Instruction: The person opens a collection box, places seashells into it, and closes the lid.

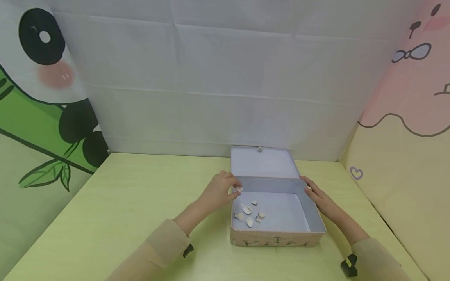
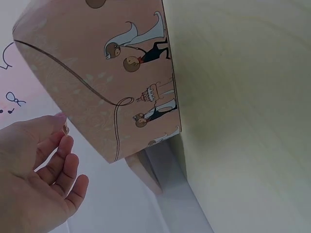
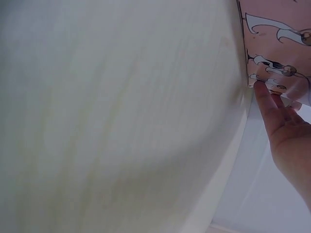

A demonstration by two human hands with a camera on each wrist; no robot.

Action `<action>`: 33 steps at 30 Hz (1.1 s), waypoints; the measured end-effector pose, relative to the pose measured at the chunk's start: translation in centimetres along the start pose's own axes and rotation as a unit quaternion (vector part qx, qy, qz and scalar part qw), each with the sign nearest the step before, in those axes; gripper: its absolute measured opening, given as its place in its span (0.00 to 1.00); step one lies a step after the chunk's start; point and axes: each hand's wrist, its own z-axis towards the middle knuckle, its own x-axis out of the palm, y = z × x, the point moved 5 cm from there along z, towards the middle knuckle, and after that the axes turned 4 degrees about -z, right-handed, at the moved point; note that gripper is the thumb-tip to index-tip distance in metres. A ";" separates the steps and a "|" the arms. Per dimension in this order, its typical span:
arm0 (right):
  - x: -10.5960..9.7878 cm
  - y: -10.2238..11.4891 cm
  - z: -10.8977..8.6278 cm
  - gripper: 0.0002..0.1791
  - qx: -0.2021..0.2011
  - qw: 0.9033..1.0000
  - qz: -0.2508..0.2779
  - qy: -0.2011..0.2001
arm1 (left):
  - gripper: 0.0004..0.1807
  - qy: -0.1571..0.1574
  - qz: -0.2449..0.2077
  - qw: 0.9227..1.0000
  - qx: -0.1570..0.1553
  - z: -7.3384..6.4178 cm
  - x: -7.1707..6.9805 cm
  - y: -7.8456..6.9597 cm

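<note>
In the head view my left hand is at the left wall of an open tin box, pinching a small pale seashell between thumb and fingertips near the rim. Several more seashells lie on the box floor, toward its left side. The box's lid is tipped back behind it. My right hand rests along the box's right side, by the back corner. In the right wrist view its fingers stretch straight against the pink printed outer wall.
The box stands on a pale yellow-green table. A white cloth backdrop rises right behind the lid. Printed panels flank the table, a green one on the left and a pink and cream one on the right.
</note>
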 end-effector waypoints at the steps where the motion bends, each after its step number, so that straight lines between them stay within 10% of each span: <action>1: 0.0 0.0 0.0 0.29 -0.001 1.000 0.001 0.000 | 0.07 0.006 0.002 1.000 -0.002 0.0 0.3 0.0; 13: 0.1 0.2 -0.1 0.29 0.000 1.000 0.013 0.007 | 0.10 0.028 0.000 0.999 -0.018 0.4 1.2 0.3; 33: 0.0 0.2 -0.1 0.29 -0.008 1.000 0.021 0.010 | 0.16 -0.035 -0.073 0.993 -0.083 2.1 -1.3 4.7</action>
